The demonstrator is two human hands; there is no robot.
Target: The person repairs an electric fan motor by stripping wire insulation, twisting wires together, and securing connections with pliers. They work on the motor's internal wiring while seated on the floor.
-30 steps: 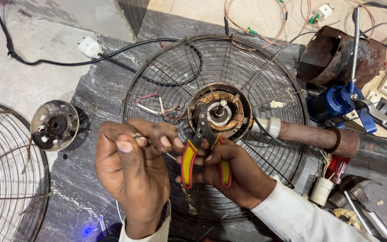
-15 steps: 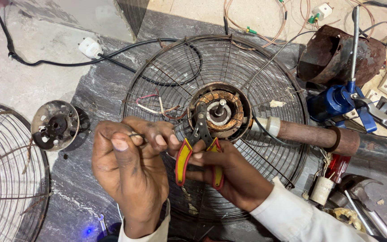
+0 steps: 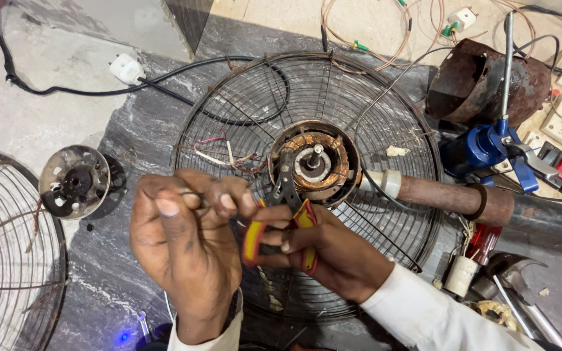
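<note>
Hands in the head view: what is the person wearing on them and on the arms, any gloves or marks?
No gloves: both the left hand and the right hand are bare. Each wrist ends in a white long sleeve, the left sleeve showing only its cuff, the right sleeve running off toward the lower right corner. The fingers look smudged with dark grime. No rings or watch are visible.

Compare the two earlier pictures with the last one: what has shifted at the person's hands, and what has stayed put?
Little has changed. The right hand still grips the red-and-yellow pliers, whose handles now stand slightly more upright, nose still by the motor. The left hand keeps pinching a thin wire. Nothing was picked up or released. The wire fan guard, rusty pipe and loose round cover lie unmoved.
</note>
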